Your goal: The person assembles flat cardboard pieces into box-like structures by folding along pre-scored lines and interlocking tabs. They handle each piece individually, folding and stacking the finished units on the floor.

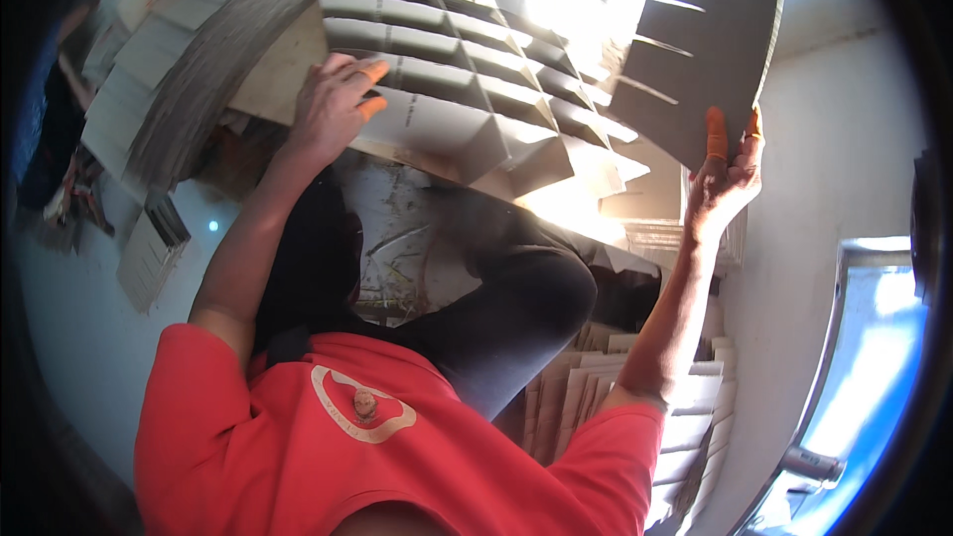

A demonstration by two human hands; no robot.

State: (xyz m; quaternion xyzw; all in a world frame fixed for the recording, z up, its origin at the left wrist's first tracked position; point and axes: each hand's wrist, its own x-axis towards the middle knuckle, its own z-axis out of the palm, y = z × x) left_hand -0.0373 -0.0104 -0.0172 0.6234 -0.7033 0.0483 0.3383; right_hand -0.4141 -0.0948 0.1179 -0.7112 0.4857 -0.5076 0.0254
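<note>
A cardboard divider grid (447, 124) of upright interlocked strips lies on a bench in front of me. My left hand (338, 104) is at its left end, against the near strips. Thumb and forefinger, both in orange finger covers, are apart there, and the other fingers are partly hidden. Raised at the right, my right hand (728, 174) grips the lower edge of a slotted cardboard sheet (720, 35). Several slits run in from the sheet's left edge. Orange covers show on this hand as well. The sheet stands apart from the grid, beyond its right end.
Stacked cardboard sheets (233, 50) rise at the left, with a small bundle (154, 248) below them. More slotted cardboard (571, 392) stands by my right elbow. A white wall (834, 159) runs along the right. Strong light washes out the far side of the bench.
</note>
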